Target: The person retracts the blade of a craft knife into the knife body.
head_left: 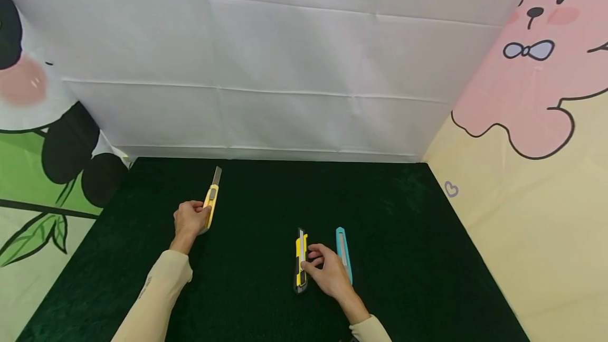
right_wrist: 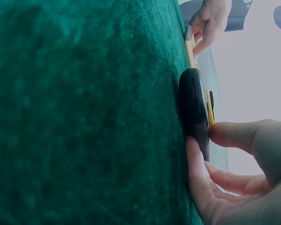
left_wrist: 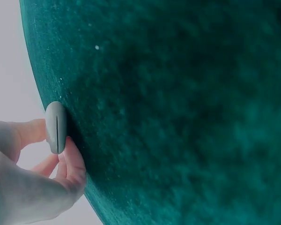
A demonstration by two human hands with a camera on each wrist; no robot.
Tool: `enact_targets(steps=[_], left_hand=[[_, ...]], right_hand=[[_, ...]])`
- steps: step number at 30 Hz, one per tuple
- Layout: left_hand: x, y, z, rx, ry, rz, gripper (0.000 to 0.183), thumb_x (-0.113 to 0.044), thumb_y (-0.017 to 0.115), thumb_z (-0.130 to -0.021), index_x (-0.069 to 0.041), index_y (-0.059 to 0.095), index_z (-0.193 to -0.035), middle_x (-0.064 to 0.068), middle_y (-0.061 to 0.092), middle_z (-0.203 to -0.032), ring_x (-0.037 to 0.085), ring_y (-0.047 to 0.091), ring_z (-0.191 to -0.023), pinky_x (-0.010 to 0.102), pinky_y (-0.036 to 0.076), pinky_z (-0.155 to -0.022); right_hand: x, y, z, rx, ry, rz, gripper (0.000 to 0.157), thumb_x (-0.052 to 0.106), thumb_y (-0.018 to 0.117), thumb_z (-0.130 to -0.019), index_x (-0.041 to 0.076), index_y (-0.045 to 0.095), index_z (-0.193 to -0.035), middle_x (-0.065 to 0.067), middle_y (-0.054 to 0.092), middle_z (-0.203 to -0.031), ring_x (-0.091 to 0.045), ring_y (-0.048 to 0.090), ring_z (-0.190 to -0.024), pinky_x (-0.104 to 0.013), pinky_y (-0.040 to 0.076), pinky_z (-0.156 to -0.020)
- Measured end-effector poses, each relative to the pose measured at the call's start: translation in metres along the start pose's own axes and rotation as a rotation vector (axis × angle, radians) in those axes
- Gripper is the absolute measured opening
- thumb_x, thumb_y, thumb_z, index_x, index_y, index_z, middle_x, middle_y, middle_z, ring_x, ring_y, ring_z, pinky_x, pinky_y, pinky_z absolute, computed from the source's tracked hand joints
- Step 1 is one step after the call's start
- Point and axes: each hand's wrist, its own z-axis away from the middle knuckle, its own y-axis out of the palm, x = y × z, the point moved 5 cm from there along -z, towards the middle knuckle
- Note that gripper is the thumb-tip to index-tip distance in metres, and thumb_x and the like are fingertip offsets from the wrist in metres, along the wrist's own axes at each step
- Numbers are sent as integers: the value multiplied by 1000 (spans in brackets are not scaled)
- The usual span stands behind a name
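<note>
On the left, my left hand pinches a yellow utility knife between thumb and fingers. Its metal blade is extended and points away. The left wrist view shows the knife's pale, slotted end between the fingers. My right hand is at a black and yellow utility knife right of centre. In the right wrist view the thumb touches this knife's yellow side and the fingers press its black body from the opposite side. A turquoise utility knife lies just behind the right hand, partly covered by it.
A dark green cloth covers the table. White fabric hangs along the back edge. Cartoon-printed panels stand at the left and right.
</note>
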Motion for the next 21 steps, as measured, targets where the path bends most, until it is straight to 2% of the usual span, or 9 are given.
enact_targets(steps=[8, 15, 21], left_hand=[[-3, -2, 3, -16, -16, 9, 36, -21, 56, -95, 5, 57, -121, 21, 58, -108, 30, 55, -93, 42, 47, -77], [-1, -1, 7, -2, -89, 52, 37, -25, 59, -94, 0, 60, -121, 20, 57, -114, 31, 52, -99, 43, 46, -79], [0, 1, 12, -11, -124, 104, 39, -27, 59, -93, -3, 60, -123, 19, 55, -119, 31, 50, -103, 44, 43, -81]], right_hand=[[2, 1, 0, -6, -10, 5, 46, 24, 70, -84, 6, 55, -123, -7, 59, -106, -15, 57, -86, -32, 49, -72], [3, 1, 1, -5, -15, 10, 46, 23, 70, -84, 6, 54, -123, -7, 59, -106, -15, 57, -86, -32, 49, -71], [3, -1, 1, -12, -2, 14, 46, 24, 70, -84, 7, 55, -123, -7, 59, -106, -14, 57, -85, -30, 48, -71]])
